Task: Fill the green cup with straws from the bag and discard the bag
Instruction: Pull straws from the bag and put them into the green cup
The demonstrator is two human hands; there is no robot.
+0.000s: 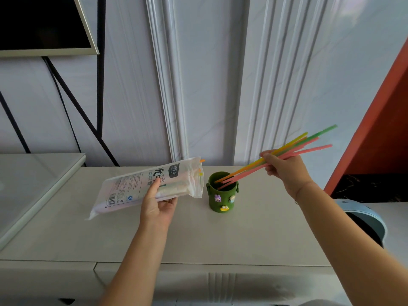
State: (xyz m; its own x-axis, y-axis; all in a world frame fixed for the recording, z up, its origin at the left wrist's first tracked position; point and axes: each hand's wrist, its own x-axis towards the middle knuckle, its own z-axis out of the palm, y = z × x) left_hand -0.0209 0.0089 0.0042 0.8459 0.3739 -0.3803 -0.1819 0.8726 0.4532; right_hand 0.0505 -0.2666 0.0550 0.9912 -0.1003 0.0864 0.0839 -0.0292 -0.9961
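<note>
A green cup (221,200) with small cartoon stickers stands on the pale cabinet top (242,235). My right hand (284,171) grips a bunch of coloured straws (304,143), held slanted, their lower ends inside the cup's mouth and their upper ends pointing up to the right. My left hand (157,206) holds the white plastic straw bag (141,186) from below, just left of the cup, its open end facing the cup. A few straw tips poke out of that opening.
A blue-rimmed waste bin (366,224) stands low at the right, beside the cabinet. An orange panel (375,129) rises behind it. A glass-topped surface (33,184) adjoins on the left, with a dark screen (44,25) and black stand above.
</note>
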